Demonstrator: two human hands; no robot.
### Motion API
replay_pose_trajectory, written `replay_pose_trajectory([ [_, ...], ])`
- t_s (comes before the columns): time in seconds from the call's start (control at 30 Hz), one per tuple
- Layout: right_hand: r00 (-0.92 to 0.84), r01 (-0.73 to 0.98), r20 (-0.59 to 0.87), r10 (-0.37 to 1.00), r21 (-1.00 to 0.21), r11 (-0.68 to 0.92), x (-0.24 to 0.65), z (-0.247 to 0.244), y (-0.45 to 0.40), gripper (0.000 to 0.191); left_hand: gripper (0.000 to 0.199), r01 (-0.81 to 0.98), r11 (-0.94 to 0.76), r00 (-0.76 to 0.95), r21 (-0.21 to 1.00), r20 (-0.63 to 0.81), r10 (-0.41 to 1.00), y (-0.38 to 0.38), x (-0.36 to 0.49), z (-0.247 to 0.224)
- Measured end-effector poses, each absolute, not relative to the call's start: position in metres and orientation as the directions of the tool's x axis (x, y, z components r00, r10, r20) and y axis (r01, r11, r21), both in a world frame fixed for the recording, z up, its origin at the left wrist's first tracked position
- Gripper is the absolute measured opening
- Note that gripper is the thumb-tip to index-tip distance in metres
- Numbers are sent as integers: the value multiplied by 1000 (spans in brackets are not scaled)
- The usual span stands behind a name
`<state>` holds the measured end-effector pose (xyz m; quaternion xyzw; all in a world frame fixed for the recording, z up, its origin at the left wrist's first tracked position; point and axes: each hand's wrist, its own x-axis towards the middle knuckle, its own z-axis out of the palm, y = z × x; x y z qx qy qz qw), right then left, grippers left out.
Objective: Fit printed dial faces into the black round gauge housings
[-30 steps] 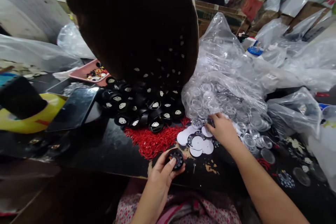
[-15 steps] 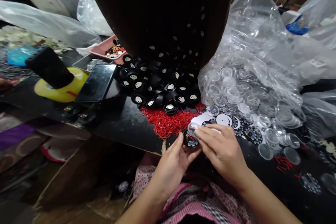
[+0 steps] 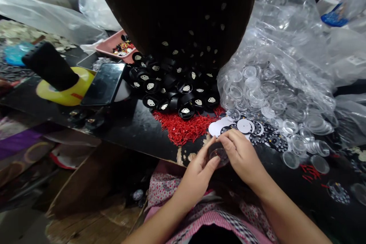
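- A dark round piece [image 3: 217, 153] is between the two hands, at the near edge of the dark table [image 3: 130, 133].
- The left hand [image 3: 196, 175] grips its left side, thumb over the face, seemingly to support it; the right hand [image 3: 243, 156] closes on its right side, probably to steady it or press the rim.
- Black round cases [image 3: 185, 99], red slivers [image 3: 183, 127] and printed discs [image 3: 277, 142] lie just beyond the hands, apparently for short reaches; clear round covers [image 3: 251, 91] spread on the right, many inside a plastic bag [image 3: 300, 49].
- On the left, a phone [image 3: 104, 85] leans beside a yellow tape roll [image 3: 57, 97], perhaps tilted for viewing.
- Fingers hide much of the held piece, and its face is blurred; whether a clear cover sits on it, I cannot tell.
- The large container [image 3: 171, 4] on the far side is cut off above, its inside mostly dark.
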<state>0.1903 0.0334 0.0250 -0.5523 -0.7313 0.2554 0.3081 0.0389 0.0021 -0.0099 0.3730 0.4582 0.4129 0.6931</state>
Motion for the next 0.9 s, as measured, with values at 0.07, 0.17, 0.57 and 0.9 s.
replay_pose_trajectory([
  [0.07, -200, 693, 160, 967, -674, 255, 186, 24, 36, 41, 48, -110, 286, 286, 952, -245, 926, 0, 37, -8],
  [0.17, -177, 685, 247, 953, -664, 299, 179, 21, 36, 41, 47, -34, 199, 317, 979, -178, 931, -2, 34, -4],
  [0.57, -313, 542, 1, 950, -821, 179, 179, 23, 31, 30, 44, 123, 370, -4, 921, -372, 928, -46, -46, -23],
  [0.9, -474, 490, 64, 878, -809, 324, 159, 25, 26, 20, 44, 631, 10, -231, 776, 175, 957, 50, -73, -11],
])
